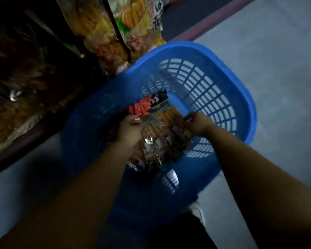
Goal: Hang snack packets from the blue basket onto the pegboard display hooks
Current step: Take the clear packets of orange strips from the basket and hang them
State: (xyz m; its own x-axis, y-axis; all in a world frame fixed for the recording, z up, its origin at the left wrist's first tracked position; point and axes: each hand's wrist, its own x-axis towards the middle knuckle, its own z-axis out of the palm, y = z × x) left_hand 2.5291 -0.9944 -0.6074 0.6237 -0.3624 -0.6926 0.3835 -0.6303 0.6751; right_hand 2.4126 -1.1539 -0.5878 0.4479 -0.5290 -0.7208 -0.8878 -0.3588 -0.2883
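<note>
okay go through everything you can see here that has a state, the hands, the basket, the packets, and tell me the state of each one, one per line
Left hand: grips the snack packet's left edge.
Right hand: pinches the packet's right edge.
Snack packet: sealed, held between both hands over the basket.
Blue basket: upright on the floor, bare bottom showing at the far end.
Hanging packets: on the display beside the basket; hooks not visible.

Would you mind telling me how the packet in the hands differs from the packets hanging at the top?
The held packet has a red and black header and sits over the blue basket; the hanging packets show yellow and orange and hang beside it. Both hands grip the first; nothing touches the others. All look glossy.
</note>
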